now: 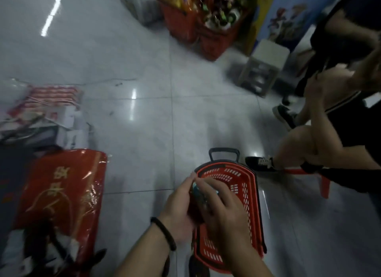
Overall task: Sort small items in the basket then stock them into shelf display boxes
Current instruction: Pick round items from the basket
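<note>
A tiled shop floor (144,111) is seen from above, blurred and dim; a red plastic basket (250,196) with slotted walls is set on it low in the middle, its dark handle (224,153) pointing away from the viewer. Over the basket's left rim a small item (195,187), dark with a blue edge, is held between both hands; what it is cannot be told through the blur. The left hand (179,206) is cupped against the item from the left, its fingers curled together round it; a black wristband (164,233) is worn on that wrist. The right hand (224,210) is laid over the item from the right, its fingers bent and slightly spread across the top, the fingertips meeting those of the left hand. What lies inside the basket is hidden by the hands.

A glossy red bag (61,194) with gold lettering is seen at the lower left; opened cartons (51,111) are piled beyond it. Two red baskets (181,27) heaped with goods are seen at the top; a pale stool (266,60) is placed just to their right. Another person (299,144) in black shoes is seated on a red stool (323,184) at the right.
</note>
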The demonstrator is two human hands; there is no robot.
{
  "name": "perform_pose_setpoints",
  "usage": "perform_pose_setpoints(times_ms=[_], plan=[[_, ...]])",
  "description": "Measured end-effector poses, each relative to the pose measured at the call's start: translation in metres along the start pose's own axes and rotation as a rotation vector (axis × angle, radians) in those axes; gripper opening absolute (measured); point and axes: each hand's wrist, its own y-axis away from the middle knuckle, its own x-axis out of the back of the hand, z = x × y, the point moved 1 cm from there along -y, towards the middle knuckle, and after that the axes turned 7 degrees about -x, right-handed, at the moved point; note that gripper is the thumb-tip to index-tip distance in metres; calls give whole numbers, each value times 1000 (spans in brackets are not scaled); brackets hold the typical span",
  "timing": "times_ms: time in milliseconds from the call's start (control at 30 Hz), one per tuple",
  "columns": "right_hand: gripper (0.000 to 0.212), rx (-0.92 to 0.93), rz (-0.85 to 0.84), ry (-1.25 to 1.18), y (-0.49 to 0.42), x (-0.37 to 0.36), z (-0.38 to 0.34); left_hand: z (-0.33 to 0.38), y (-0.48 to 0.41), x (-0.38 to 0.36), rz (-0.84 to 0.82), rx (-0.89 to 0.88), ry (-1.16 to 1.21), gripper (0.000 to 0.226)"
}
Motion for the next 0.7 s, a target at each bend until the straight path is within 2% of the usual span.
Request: perform_pose_setpoints(times_ms=[200, 300, 400, 567, 700], plan=[[48, 257, 59, 63, 26, 71, -123, 31, 159, 9, 66, -292, 109, 61], [57, 353, -77, 99, 52, 91, -173, 28, 217, 29, 117, -389, 176, 55], [64, 443, -238, 26, 74, 102, -217, 24, 265, 60, 165, -464, 234, 47], [40, 445, -281, -187, 100, 99, -288, 20, 338, 128, 265, -586, 283, 42], [16, 446, -390, -272, 126, 80, -362, 15, 398, 190, 347, -724, 261, 29]])
